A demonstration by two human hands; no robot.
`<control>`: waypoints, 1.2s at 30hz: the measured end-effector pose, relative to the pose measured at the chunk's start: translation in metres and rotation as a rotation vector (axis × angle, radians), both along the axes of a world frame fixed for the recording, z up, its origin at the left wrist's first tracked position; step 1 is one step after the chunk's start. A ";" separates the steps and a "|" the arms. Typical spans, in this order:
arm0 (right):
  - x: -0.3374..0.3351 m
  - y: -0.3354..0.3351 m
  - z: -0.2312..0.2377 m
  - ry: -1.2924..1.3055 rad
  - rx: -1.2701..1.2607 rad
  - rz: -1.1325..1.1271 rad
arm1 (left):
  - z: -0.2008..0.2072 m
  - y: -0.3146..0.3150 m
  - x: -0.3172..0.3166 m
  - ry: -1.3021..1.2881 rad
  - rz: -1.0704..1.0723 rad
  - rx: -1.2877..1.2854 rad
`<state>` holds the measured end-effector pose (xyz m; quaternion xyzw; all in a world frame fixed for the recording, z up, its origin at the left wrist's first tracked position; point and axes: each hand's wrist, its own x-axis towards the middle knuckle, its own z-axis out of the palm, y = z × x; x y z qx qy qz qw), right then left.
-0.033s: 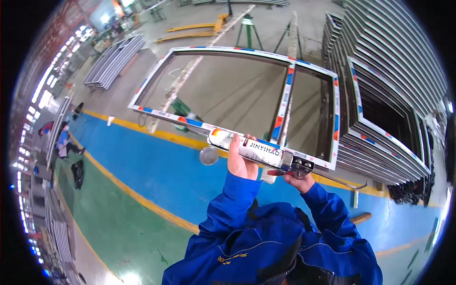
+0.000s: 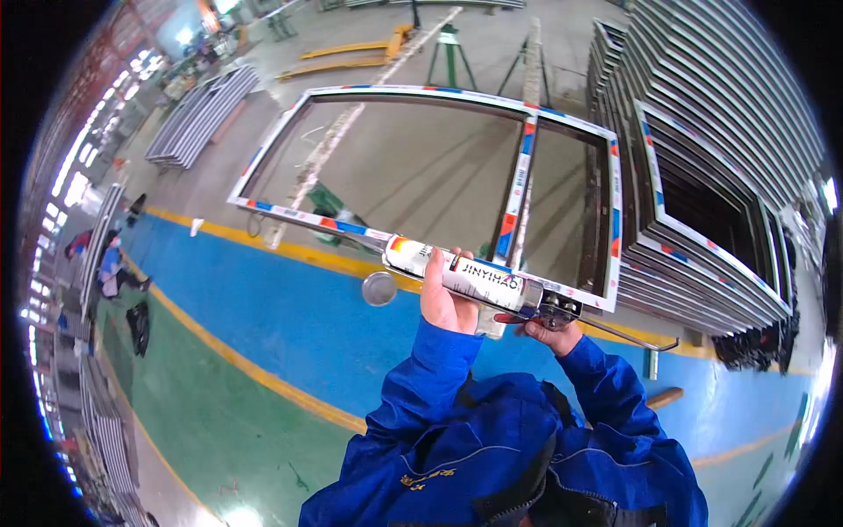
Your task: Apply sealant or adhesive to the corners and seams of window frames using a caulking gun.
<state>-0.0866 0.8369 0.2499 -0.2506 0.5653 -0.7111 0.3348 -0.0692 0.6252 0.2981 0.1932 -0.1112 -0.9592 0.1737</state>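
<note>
My left hand (image 2: 448,303) is wrapped around a white sealant cartridge (image 2: 479,274) with an orange-yellow end. The cartridge lies in a caulking gun (image 2: 558,309), whose thin rod (image 2: 628,336) runs out to the right and ends in a bend. At the gun's black rear part, my right hand (image 2: 555,335) is closed around the reddish handle. Just beyond the gun lies a large rectangular frame (image 2: 395,90) with one crossbar (image 2: 516,198) and blue, red and white film. The cartridge overlaps its near edge in view; whether they touch I cannot tell.
Stacked frames (image 2: 702,263) rise at the right. Green trestles (image 2: 450,57) and long pale beams (image 2: 329,145) support the large frame. A round grey tin (image 2: 379,288) is left of the gun. A yellow pallet jack (image 2: 351,57) stands far off; a person (image 2: 114,263) sits far left.
The surroundings have shifted slightly left in the picture. Both hands keep the same hold on the caulking gun.
</note>
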 end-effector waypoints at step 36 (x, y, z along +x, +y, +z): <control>-0.139 0.217 0.002 -0.645 -0.468 -0.165 | -0.012 0.110 -0.142 0.368 -0.025 -0.387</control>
